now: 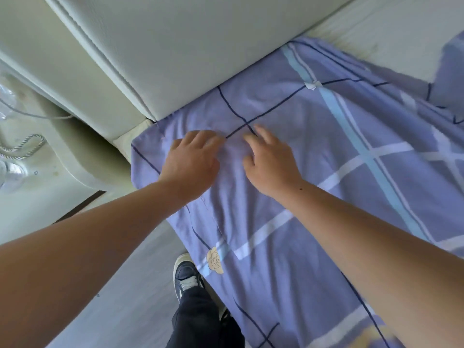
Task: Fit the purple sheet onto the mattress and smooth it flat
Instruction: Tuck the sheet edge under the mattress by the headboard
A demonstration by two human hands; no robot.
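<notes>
Shoe [187, 275]: dark with white laces, at 6 o'clock, on the pale floor [130, 285] just beside the bed edge; a dark trouser leg shows above it.
Sheet [326, 197]: purple, checked with dark, white and light-blue lines. It is spread over the near corner of the mattress [364, 28], running from 6 to 2 o'clock, with its corner pulled down at 9 o'clock. Light creases lie under the hands. A cream flower print [214, 261] sits at the near edge.
Left hand [192, 159]: palm down on the sheet near the corner, fingers bent over with the tips hidden. Cannot tell whether they pinch the cloth.
Right hand [270, 163]: just beside the left at 12 o'clock, fingers spread and loose, lying flat on the sheet and grasping nothing.
Mattress: bare white strip at 1 o'clock, beyond the sheet's far edge.
Headboard [175, 46]: padded and off-white, from 10 to 12 o'clock, touching the sheet's edge.
Nightstand [50, 151]: at 9 o'clock, with a twisted cord [25, 144] on top.
</notes>
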